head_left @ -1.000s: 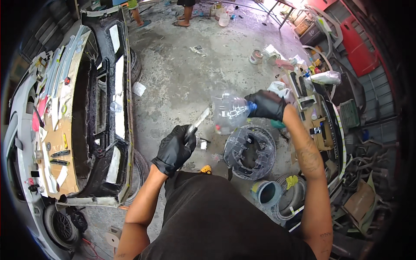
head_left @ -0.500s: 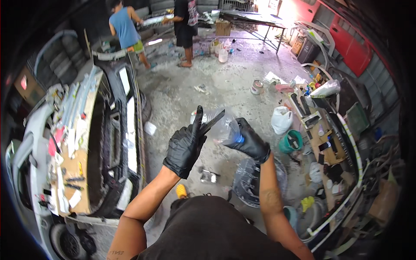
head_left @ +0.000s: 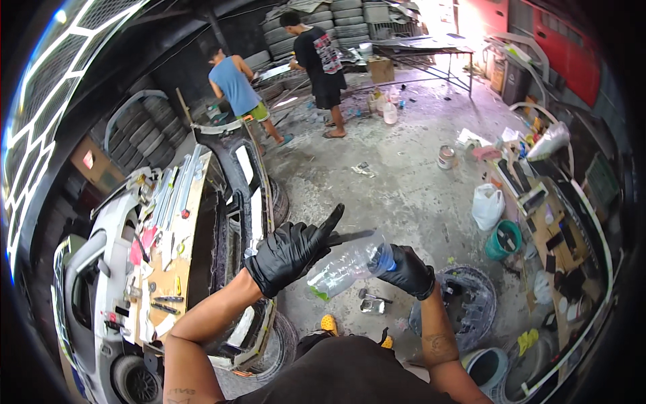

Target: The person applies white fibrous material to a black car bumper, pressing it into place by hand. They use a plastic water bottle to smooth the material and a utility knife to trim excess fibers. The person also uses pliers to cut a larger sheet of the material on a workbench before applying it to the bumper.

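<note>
Both of my hands wear black gloves. In my left hand (head_left: 286,256) is a dark, narrow knife-like blade (head_left: 355,236), its tip pointing right and one finger stretched out above it. The glove hides the handle. My right hand (head_left: 408,273) grips a clear plastic bottle (head_left: 343,275) near its blue-coloured end. The bottle lies slanted between my hands, with its far end and a bit of green low on the left. In this view the blade passes just above the bottle; I cannot tell whether they touch.
At left, a board with tools (head_left: 176,269) and a car bumper (head_left: 245,195) lie beside a silver car (head_left: 108,269). To the right are a white bag (head_left: 488,207), a green bucket (head_left: 503,240) and a cluttered bench (head_left: 558,229). Two people (head_left: 239,84) stand at the back.
The view has tilted up and shifted left. The bottle has swung so its body now points lower left, toward me. The blade lies more level than before; both hands keep their hold.
</note>
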Action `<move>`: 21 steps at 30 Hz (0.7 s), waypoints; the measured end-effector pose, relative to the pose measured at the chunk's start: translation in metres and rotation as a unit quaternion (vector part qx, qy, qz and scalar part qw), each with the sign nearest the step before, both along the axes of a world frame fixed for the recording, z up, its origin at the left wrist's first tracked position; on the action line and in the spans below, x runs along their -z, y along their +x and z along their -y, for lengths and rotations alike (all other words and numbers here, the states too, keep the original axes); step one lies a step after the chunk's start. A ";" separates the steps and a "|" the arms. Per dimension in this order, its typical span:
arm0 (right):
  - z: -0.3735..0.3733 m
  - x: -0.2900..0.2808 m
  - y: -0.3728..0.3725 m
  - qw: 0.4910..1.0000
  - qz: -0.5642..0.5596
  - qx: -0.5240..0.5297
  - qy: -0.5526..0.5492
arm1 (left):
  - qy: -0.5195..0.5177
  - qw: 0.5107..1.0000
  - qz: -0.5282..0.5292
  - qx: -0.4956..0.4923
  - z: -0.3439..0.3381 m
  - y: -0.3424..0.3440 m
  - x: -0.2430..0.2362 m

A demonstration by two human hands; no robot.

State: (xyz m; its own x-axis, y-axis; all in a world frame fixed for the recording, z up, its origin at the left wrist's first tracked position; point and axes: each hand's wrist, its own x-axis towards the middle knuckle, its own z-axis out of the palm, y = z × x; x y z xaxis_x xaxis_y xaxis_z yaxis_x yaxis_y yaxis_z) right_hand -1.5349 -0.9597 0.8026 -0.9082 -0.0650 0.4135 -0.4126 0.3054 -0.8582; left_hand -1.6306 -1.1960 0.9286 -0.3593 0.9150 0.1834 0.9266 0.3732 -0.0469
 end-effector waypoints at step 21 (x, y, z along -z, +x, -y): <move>0.170 0.046 -0.243 0.970 0.154 -0.102 0.158 | 0.212 0.925 0.162 -0.269 0.209 -0.223 0.190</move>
